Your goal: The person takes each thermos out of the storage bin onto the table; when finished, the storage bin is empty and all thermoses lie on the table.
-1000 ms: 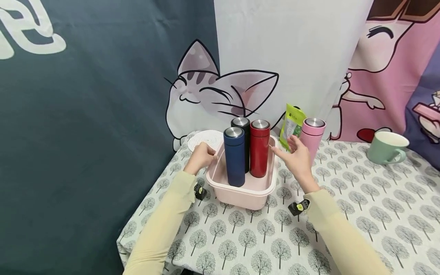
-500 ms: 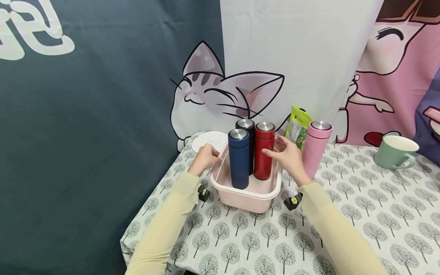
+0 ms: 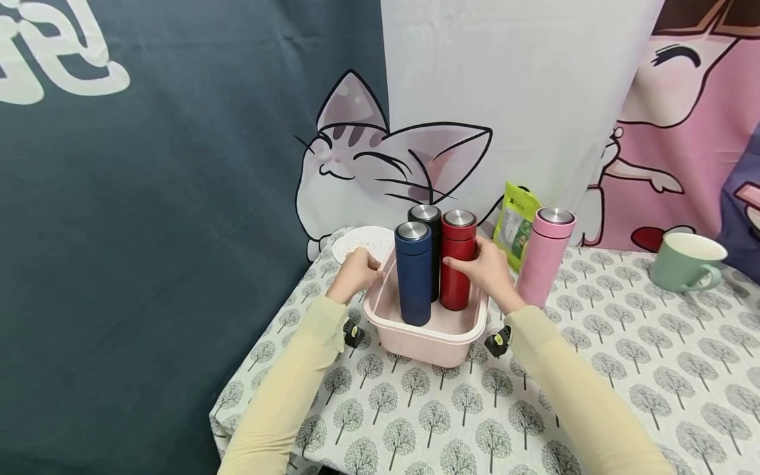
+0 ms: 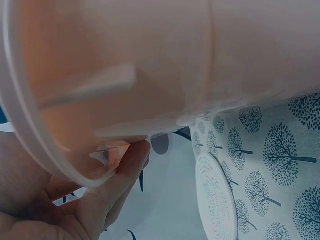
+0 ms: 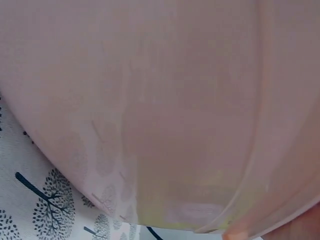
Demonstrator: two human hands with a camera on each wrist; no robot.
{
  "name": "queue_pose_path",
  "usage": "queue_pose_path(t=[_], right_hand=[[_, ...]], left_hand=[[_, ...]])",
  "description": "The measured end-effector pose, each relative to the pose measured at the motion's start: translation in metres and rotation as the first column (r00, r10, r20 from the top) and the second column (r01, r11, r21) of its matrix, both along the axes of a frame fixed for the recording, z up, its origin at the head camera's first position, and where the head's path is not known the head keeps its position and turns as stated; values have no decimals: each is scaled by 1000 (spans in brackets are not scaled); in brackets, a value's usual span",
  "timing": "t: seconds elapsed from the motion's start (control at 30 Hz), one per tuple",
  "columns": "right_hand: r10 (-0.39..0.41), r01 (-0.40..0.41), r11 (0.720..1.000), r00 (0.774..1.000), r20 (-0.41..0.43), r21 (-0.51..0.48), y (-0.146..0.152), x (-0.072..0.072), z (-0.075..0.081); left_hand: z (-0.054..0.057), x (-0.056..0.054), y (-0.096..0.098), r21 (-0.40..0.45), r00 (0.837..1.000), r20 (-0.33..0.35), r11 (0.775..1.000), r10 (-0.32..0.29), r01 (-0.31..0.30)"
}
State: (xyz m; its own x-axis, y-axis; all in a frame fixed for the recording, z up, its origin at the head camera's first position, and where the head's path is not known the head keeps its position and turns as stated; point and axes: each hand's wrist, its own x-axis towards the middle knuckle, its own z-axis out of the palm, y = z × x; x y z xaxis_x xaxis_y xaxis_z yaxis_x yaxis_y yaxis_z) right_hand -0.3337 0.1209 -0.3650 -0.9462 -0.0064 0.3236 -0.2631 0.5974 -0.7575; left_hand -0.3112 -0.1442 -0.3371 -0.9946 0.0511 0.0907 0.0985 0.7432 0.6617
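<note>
A pale pink plastic tub [image 3: 423,347] stands on the table with three upright thermos bottles in it. They are a blue thermos [image 3: 413,284] in front, a black thermos [image 3: 435,247] behind it and a red thermos [image 3: 455,287] on the right. The left hand [image 3: 355,272] grips the tub's left rim; the left wrist view has its fingers [image 4: 107,195] curled at the tub's edge. With thumb in front and fingers behind, the right hand [image 3: 489,269] holds the red thermos around its upper body. The tub's wall [image 5: 150,110] fills most of the right wrist view.
A pink thermos [image 3: 542,260] stands just right of the right hand, with a green pouch [image 3: 515,224] behind it. Farther right is a green mug [image 3: 681,264]. A white round woven mat [image 3: 365,241] lies behind the left hand. Printed curtains [image 3: 237,165] hang behind the table.
The right hand has moved left from the tub's right side onto the red thermos and closed around it. The left hand stays at the rim. The view has shifted slightly.
</note>
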Motion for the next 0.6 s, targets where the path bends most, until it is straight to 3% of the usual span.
queue_pose_path(t=[0.23,0.6], right_hand=[[-22,20,999,997,-68,-41,-5,6,0],[-49,42,994,996,-73,-97,5,17,8]], left_hand=[[1,1,-2,-10,1000,3,1000,10,-10],[3,2,1,-19,1000,17,1000,14,-14]])
